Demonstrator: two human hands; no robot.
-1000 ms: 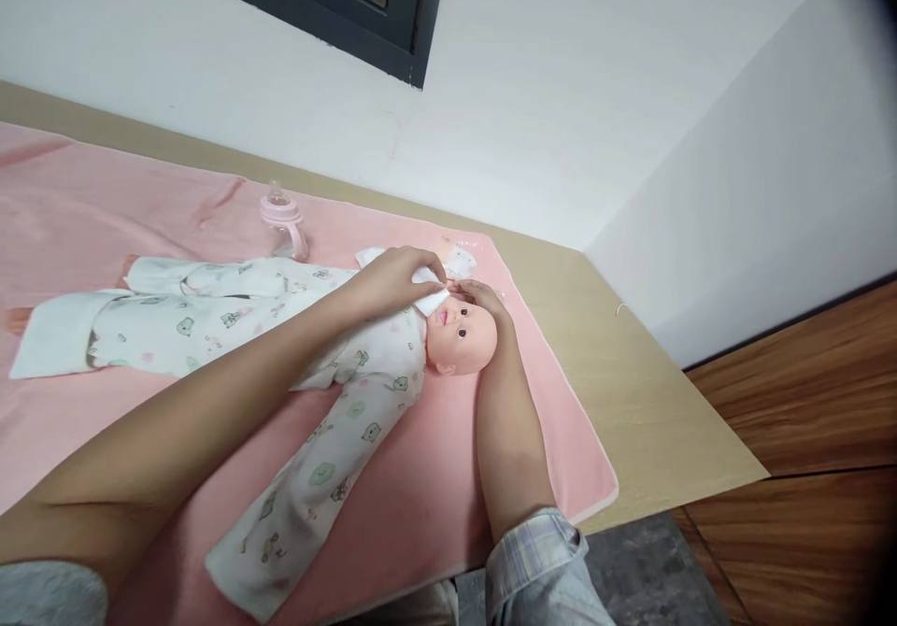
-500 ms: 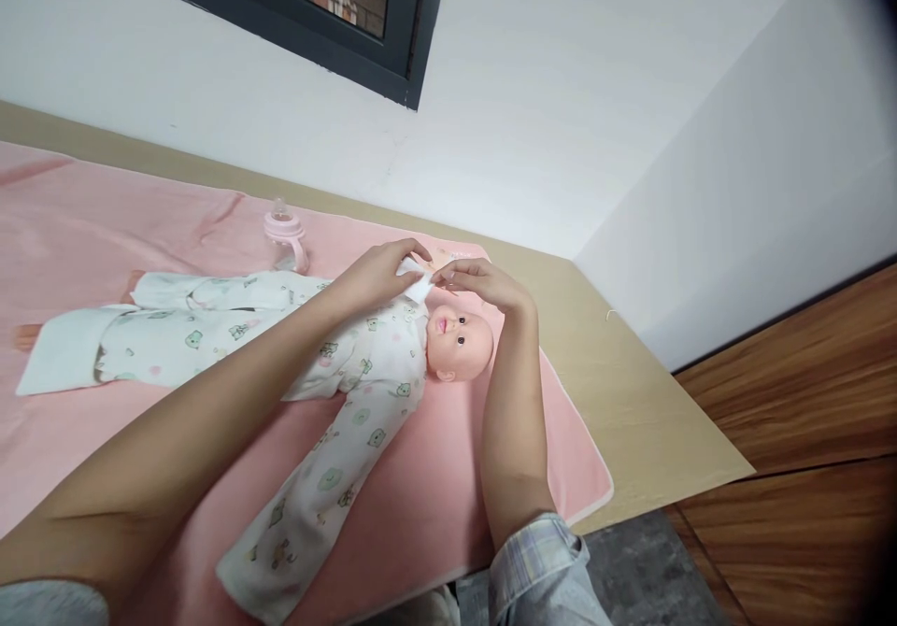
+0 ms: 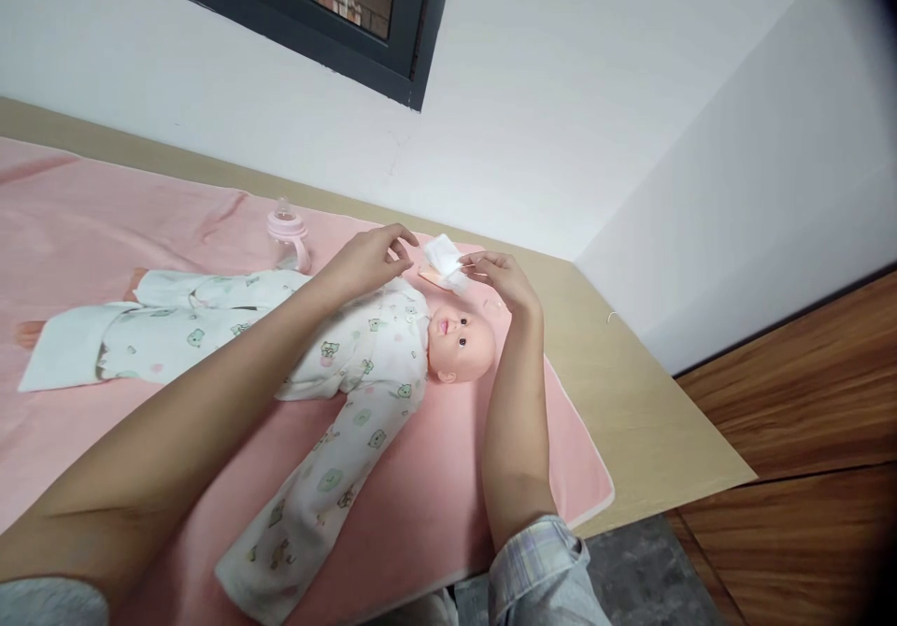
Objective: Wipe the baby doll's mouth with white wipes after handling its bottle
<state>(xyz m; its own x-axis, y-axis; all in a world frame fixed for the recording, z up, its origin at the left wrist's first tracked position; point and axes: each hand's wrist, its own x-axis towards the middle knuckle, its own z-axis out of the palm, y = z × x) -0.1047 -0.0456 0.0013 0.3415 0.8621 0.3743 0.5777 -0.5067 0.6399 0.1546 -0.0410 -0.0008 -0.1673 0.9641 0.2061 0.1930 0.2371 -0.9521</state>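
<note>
A bald baby doll [image 3: 459, 344] in white printed pyjamas [image 3: 382, 327] lies on its back on a pink blanket [image 3: 413, 486]. Just beyond its head, my right hand [image 3: 501, 280] pinches a small white square [image 3: 443, 254] that looks like a wipe or gauze pad. My left hand [image 3: 371, 260] hovers over the doll's far shoulder, fingers curled and apart, holding nothing. Beneath the white square an orange-pink object [image 3: 434, 277] partly shows; its kind is unclear.
A pink-topped baby bottle [image 3: 287, 238] with a handle stands beyond the doll's legs. The blanket covers part of a wooden table [image 3: 631, 402], with a white wall [image 3: 519, 112] behind it. A dark-framed window [image 3: 413, 56] is above, and wood-grain panels [image 3: 805, 374] stand at right.
My left hand has let go of the white square and drawn slightly up and left. My right hand has moved a little to the right with the square, which now shows more fully.
</note>
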